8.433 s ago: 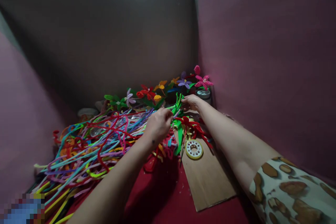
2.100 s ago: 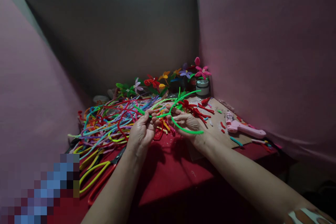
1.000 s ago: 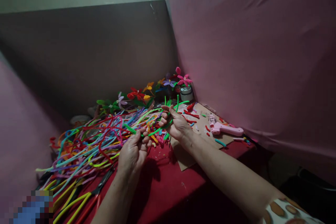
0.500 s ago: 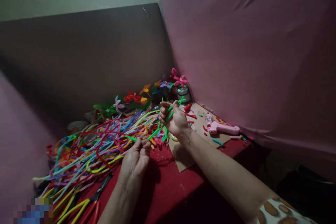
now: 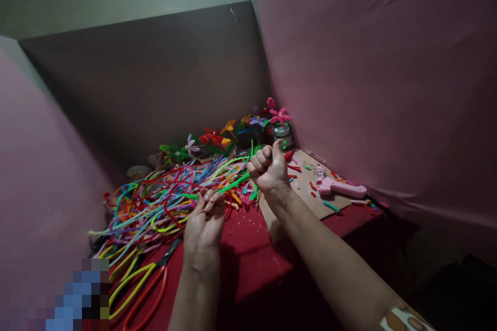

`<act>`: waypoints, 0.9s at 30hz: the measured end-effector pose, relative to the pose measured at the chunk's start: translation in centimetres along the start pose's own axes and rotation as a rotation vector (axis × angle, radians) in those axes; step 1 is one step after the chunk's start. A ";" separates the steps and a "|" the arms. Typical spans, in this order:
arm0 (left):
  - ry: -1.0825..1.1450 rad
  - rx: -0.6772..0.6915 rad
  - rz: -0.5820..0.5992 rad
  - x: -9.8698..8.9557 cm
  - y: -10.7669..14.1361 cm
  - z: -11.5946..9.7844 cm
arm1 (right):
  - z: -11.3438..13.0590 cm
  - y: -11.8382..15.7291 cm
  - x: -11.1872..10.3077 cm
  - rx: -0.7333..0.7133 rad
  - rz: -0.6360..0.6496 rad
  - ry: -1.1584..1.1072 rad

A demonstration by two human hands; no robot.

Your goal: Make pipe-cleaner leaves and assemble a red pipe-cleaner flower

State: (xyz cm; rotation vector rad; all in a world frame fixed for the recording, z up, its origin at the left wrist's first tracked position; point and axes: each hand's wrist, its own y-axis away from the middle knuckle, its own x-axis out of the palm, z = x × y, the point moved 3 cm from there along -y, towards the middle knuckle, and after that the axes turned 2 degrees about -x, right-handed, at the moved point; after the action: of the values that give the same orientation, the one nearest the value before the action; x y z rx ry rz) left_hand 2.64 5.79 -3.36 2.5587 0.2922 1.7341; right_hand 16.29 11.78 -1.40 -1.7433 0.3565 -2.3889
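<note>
Green stems, partly hidden by fingers

The right hand (image 5: 268,169) is closed in a fist round the green stems (image 5: 235,184), hiding their middle; the left hand (image 5: 205,217) pinches them lower down, near the pile of coloured stems (image 5: 174,191); the scissors (image 5: 155,274) are partly covered by a pixelated patch; the right sleeve (image 5: 404,319) is cut off.

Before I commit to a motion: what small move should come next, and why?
Probably a gentle twist by the right hand while the left hand pinches: both grip the green pipe cleaners, whose span between them looks nearly straight.
</note>
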 end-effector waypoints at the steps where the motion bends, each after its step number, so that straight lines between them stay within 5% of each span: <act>1: -0.017 0.040 0.027 0.2 0.1 -0.3 | 0.0 0.3 0.0 0.007 -0.011 -0.017; 11: -0.096 0.236 0.167 1.5 1.0 -2.5 | 0.5 3.0 -0.8 0.034 0.018 -0.130; 27: -0.650 0.626 0.346 6.9 3.8 -8.1 | 4.6 5.0 -5.3 0.026 -0.007 0.033</act>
State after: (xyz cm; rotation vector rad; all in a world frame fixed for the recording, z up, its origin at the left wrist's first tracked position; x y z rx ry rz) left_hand -1.83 2.67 6.53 3.6230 0.4242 0.8287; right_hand 22.29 7.98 -6.34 -1.6990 0.3227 -2.4184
